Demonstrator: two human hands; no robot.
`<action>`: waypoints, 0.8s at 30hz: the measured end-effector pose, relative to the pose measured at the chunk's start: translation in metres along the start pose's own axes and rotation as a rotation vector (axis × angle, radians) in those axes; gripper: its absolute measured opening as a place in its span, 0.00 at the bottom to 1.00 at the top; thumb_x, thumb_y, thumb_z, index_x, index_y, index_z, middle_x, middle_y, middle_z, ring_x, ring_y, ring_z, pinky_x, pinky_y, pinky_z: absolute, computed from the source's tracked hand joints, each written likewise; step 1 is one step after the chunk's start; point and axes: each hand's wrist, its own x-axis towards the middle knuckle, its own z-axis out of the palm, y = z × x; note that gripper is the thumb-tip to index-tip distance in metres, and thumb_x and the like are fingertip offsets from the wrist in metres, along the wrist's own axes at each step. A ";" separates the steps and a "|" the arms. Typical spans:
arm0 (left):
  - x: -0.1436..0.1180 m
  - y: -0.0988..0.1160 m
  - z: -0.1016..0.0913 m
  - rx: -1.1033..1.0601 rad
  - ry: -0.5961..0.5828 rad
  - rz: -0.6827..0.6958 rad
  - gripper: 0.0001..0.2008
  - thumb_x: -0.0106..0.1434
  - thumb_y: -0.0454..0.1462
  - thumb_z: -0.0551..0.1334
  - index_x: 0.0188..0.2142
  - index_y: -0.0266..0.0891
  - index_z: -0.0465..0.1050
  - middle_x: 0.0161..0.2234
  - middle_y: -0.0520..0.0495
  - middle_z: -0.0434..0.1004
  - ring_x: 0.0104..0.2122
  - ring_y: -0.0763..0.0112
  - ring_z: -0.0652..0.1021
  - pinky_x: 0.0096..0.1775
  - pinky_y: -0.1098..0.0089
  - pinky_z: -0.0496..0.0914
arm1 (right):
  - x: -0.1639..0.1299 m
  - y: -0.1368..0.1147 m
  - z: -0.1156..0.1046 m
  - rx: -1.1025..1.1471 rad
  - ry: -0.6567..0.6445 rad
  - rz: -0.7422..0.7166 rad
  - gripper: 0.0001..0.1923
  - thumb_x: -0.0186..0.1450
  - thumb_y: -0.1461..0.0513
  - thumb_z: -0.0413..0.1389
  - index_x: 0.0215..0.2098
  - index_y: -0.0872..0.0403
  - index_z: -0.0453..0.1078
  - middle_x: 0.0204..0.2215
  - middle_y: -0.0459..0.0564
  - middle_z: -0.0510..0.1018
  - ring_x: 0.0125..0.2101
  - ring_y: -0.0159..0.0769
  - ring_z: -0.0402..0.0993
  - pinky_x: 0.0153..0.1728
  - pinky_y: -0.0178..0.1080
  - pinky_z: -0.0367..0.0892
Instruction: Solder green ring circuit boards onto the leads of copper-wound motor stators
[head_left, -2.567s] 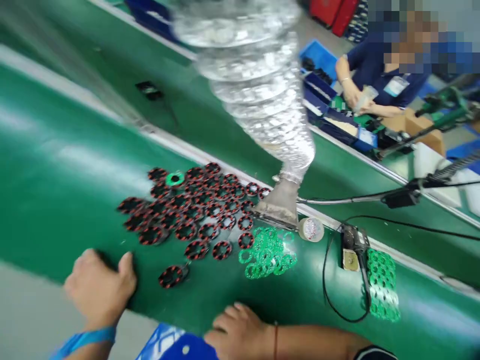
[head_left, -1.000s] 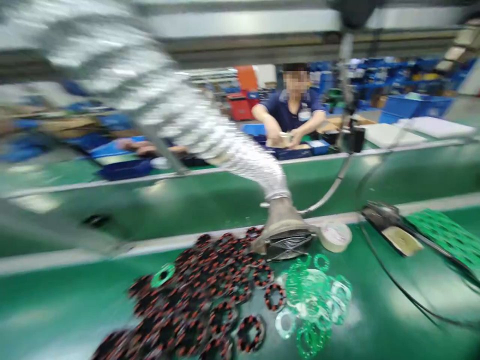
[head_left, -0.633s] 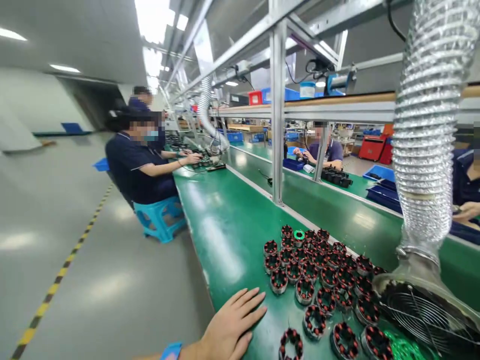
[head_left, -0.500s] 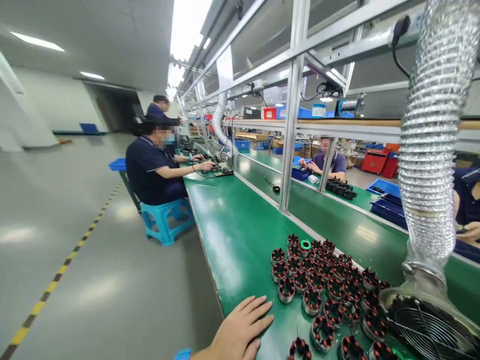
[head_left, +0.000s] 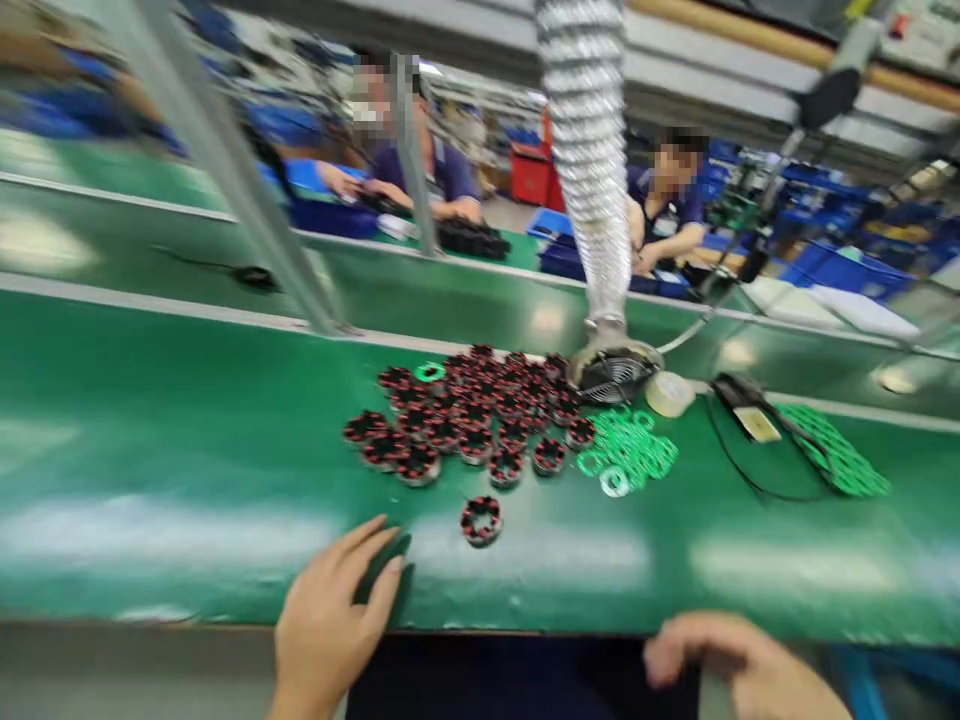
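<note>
My left hand (head_left: 334, 610) is at the front edge of the green workbench, its fingers stretched out and nothing in them. Just beyond its fingertips and to the right, a single motor stator (head_left: 481, 520) with red-tipped poles stands apart from the others. Farther back, several similar stators (head_left: 474, 412) are crowded together, with one green ring (head_left: 430, 372) among them. At the bench's near edge on the right is my right hand (head_left: 739, 655), blurred, with fingers bent downward; its grip is hidden. Loose green rings (head_left: 634, 450) form a pile beside the stators.
Behind the rings hangs a silver duct (head_left: 589, 150) ending in a fan grille (head_left: 616, 375). A tape roll (head_left: 671, 394), a dark corded device (head_left: 746, 405) and a green perforated sheet (head_left: 836, 450) lie to its right. A metal post (head_left: 225, 170) rises at left. Two people sit opposite.
The view has swung right and down, from along the bench to facing it. My right hand has come into view. My left hand stays open near the bench's front edge.
</note>
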 end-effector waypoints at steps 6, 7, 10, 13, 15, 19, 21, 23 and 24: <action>0.049 0.052 0.021 -0.131 -0.125 0.410 0.22 0.70 0.40 0.60 0.63 0.46 0.67 0.60 0.37 0.75 0.59 0.45 0.74 0.58 0.48 0.68 | 0.051 0.036 -0.076 1.078 1.035 0.439 0.02 0.70 0.62 0.57 0.40 0.52 0.71 0.30 0.44 0.76 0.23 0.25 0.71 0.22 0.28 0.70; 0.058 0.058 0.028 -0.096 -0.138 0.486 0.22 0.70 0.39 0.59 0.63 0.45 0.68 0.61 0.36 0.75 0.60 0.44 0.73 0.59 0.48 0.67 | 0.062 0.042 -0.089 1.094 1.072 0.456 0.03 0.71 0.64 0.54 0.39 0.53 0.70 0.31 0.45 0.77 0.23 0.24 0.71 0.21 0.27 0.69; 0.087 0.070 0.047 0.001 -0.194 0.627 0.21 0.72 0.38 0.57 0.62 0.42 0.71 0.63 0.35 0.73 0.61 0.45 0.73 0.61 0.48 0.65 | 0.085 0.061 -0.129 1.095 1.180 0.465 0.05 0.73 0.64 0.51 0.38 0.52 0.66 0.33 0.46 0.77 0.22 0.22 0.70 0.20 0.24 0.68; 0.109 0.085 0.061 0.035 -0.310 0.649 0.22 0.73 0.38 0.56 0.64 0.46 0.71 0.67 0.39 0.71 0.64 0.46 0.71 0.64 0.48 0.62 | 0.103 0.080 -0.166 1.049 1.267 0.449 0.07 0.74 0.62 0.52 0.36 0.51 0.62 0.30 0.42 0.75 0.19 0.21 0.66 0.18 0.22 0.65; 0.120 0.100 0.071 0.034 -0.396 0.658 0.23 0.73 0.39 0.56 0.65 0.48 0.71 0.68 0.41 0.69 0.66 0.45 0.70 0.65 0.47 0.62 | 0.115 0.091 -0.185 1.010 1.296 0.435 0.08 0.75 0.62 0.51 0.35 0.51 0.62 0.28 0.40 0.73 0.18 0.20 0.64 0.17 0.22 0.63; 0.137 0.129 0.095 0.065 -0.523 0.617 0.26 0.74 0.36 0.53 0.69 0.48 0.67 0.71 0.41 0.65 0.69 0.44 0.67 0.66 0.44 0.62 | 0.134 0.106 -0.210 0.932 1.315 0.389 0.06 0.73 0.63 0.54 0.37 0.52 0.65 0.23 0.38 0.73 0.16 0.20 0.63 0.16 0.22 0.59; 0.146 0.137 0.105 0.116 -0.549 0.591 0.28 0.73 0.32 0.51 0.70 0.47 0.66 0.70 0.39 0.65 0.67 0.42 0.69 0.64 0.42 0.64 | 0.139 0.112 -0.215 0.896 1.305 0.356 0.03 0.71 0.62 0.57 0.39 0.52 0.68 0.22 0.37 0.74 0.15 0.21 0.63 0.16 0.22 0.60; 0.153 0.138 0.109 0.182 -0.561 0.595 0.30 0.72 0.29 0.50 0.70 0.46 0.65 0.69 0.38 0.68 0.64 0.42 0.72 0.62 0.43 0.66 | 0.140 0.119 -0.218 0.867 1.275 0.329 0.05 0.69 0.61 0.61 0.42 0.52 0.70 0.23 0.38 0.77 0.16 0.22 0.67 0.17 0.23 0.62; 0.156 0.136 0.109 0.207 -0.563 0.606 0.31 0.71 0.28 0.49 0.70 0.47 0.65 0.68 0.38 0.69 0.63 0.42 0.73 0.61 0.43 0.67 | 0.140 0.122 -0.218 0.856 1.255 0.320 0.07 0.68 0.61 0.62 0.43 0.52 0.71 0.23 0.39 0.79 0.17 0.23 0.69 0.18 0.24 0.64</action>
